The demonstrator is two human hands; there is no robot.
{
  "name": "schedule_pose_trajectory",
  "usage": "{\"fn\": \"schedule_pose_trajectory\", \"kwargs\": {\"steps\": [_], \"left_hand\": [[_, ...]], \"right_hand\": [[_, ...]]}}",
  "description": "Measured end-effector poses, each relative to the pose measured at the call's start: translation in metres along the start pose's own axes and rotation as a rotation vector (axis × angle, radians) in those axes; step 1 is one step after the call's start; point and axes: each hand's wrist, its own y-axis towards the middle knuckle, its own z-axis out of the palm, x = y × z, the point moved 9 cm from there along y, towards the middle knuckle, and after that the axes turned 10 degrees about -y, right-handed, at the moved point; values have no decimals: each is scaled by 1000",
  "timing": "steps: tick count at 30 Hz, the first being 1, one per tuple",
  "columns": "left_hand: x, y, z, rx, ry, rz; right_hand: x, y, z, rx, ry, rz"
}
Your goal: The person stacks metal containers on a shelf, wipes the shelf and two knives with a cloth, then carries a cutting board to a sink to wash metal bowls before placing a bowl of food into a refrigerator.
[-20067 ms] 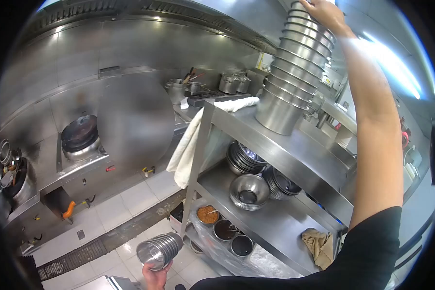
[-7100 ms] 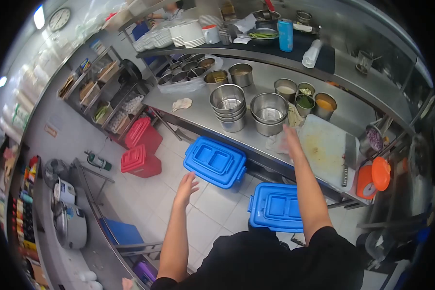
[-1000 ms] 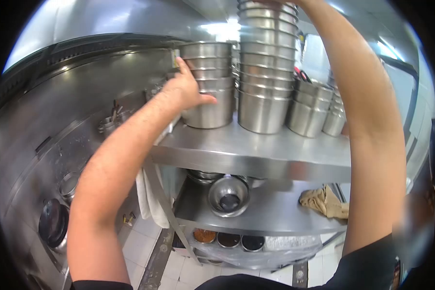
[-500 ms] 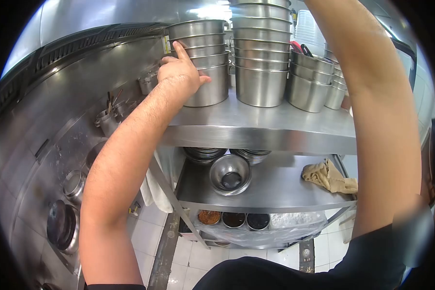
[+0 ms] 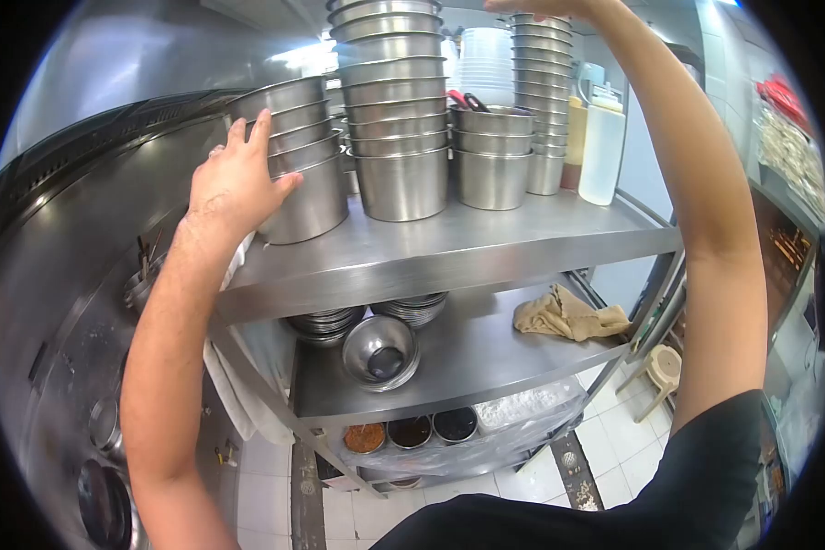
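My left hand rests against the side of a short stack of steel pots, its fingers spread. The stack stands at the left end of a steel shelf and leans a little. My right arm reaches up, and only the lower part of my right hand shows at the top edge. It is just above a tall stack of narrower steel containers. Most of its fingers are cut off, so its grip is hidden. Between my hands rises a taller stack of steel pots.
Nested steel pots with red and black handles showing stand beside a clear squeeze bottle. On the shelf below are steel bowls and a tan cloth. Sauce containers sit lower. A stool stands at right.
The view has swung to the right, so the shelf and stacks appear further left. Part of my right hand has come into view at the top. My left hand still touches its stack.
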Motion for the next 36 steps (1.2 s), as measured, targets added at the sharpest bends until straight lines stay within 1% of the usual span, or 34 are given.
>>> {"fn": "schedule_pose_trajectory", "kwargs": {"steps": [1,3,4,5,6,7,9,10,11,13,14,15,17,18,20,22,23,25,27,28,29,30,31,33,34,35,36], "left_hand": [[-14,4,-1,-20,-18,88],[-49,7,-16,-61,-56,263],[-70,11,-17,27,-122,310],[-96,14,-17,8,-139,411],[-119,17,-12,-14,-152,509],[-145,19,-9,-41,-159,606],[-200,24,-7,-11,-254,681],[-226,28,0,9,-228,704],[-248,35,8,25,-200,723],[-280,48,31,73,-197,729],[-290,60,47,77,-159,681],[-298,66,53,100,-162,641],[-310,74,68,164,-171,563],[-314,80,75,117,-155,566],[-319,86,81,103,-122,553],[-323,85,81,81,-104,532],[-324,84,81,105,-101,501],[-328,84,80,147,-97,450],[-330,85,81,129,-132,448],[-329,85,81,120,-163,441],[-328,84,78,111,-191,433],[-332,85,76,87,-282,418],[-336,89,76,83,-278,392],[-342,95,76,72,-280,342],[-346,93,65,61,-260,342],[-345,90,57,91,-255,324],[-346,86,50,123,-250,310]], "right_hand": [[-5,-13,6,33,53,-23],[-27,-26,12,122,-42,45],[-38,-31,11,150,-109,68],[-50,-37,11,178,-169,90],[-57,-35,7,117,-282,41],[-73,-34,5,75,-345,113],[-99,-31,2,-24,-464,256],[-109,-34,4,-147,-390,256],[-122,-37,11,-144,-287,355],[-147,-17,45,-520,-446,89],[-115,-37,31,-208,-296,178],[-123,-31,46,-97,-188,191],[-133,-20,78,-138,-101,115],[-139,-16,88,-146,-143,95],[-129,-21,97,-158,-224,50],[-131,-17,98,-161,-194,4],[-133,-15,101,-161,-176,-15],[-137,-20,99,-202,-184,-54],[-130,-27,92,-247,-213,-108],[-131,-27,90,-314,-194,-107],[-136,-21,99,-331,-187,-95],[-141,-16,106,-348,-182,-81],[-145,-12,109,-365,-180,-66],[-143,-18,103,-282,-127,-67],[-144,-20,100,-243,-96,-55],[-145,-21,96,-206,-68,-39],[-145,-25,91,-213,-71,-50]]}}
